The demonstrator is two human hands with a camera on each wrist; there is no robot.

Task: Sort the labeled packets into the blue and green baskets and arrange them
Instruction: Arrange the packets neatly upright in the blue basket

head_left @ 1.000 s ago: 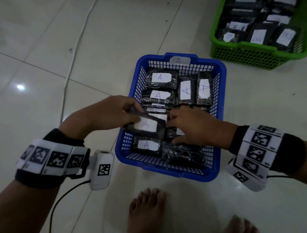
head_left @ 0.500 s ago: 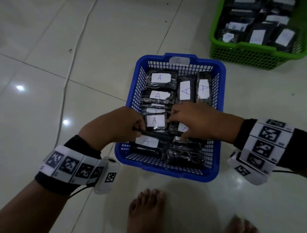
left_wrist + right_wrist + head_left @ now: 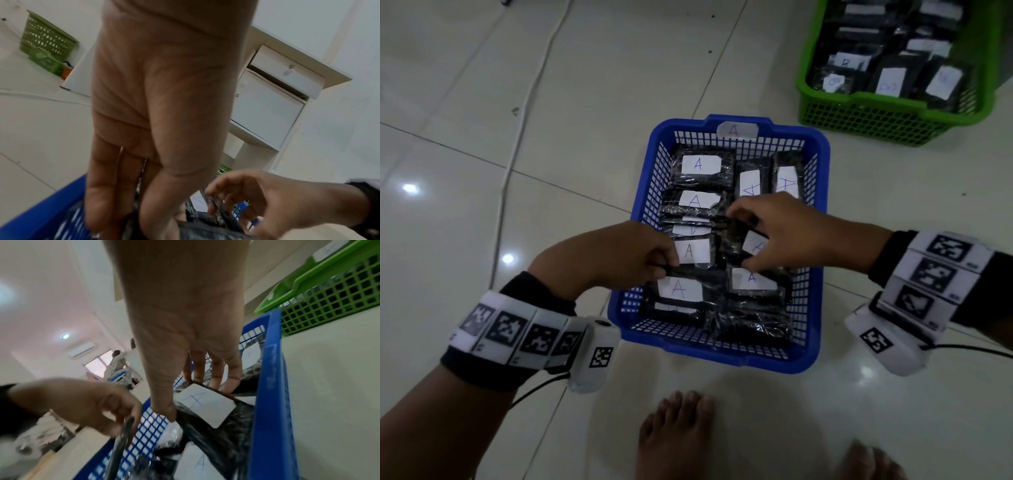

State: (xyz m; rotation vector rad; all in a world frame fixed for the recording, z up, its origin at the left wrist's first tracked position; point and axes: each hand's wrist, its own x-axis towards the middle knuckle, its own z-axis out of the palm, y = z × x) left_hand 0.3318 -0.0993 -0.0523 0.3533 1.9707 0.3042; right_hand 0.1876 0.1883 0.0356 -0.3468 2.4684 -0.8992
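Dim overhead light, small glare spots on the glossy floor (image 3: 482,137), blurred, edge-warped wrist views.

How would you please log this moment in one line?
left hand: pinches packet edge | right hand: grips A packet | place: blue basket

Blue basket (image 3: 822,240), lattice walls, white tag with blue "A" on far rim. Packets (image 3: 705,171) glossy black, white labels, blue handwritten "A". Green basket (image 3: 876,120), grid mesh, black packets with white labels. Wristbands (image 3: 517,332) black, white panels with black square codes. Floor tiles (image 3: 465,137) pale off-white, thin dark grout lines.
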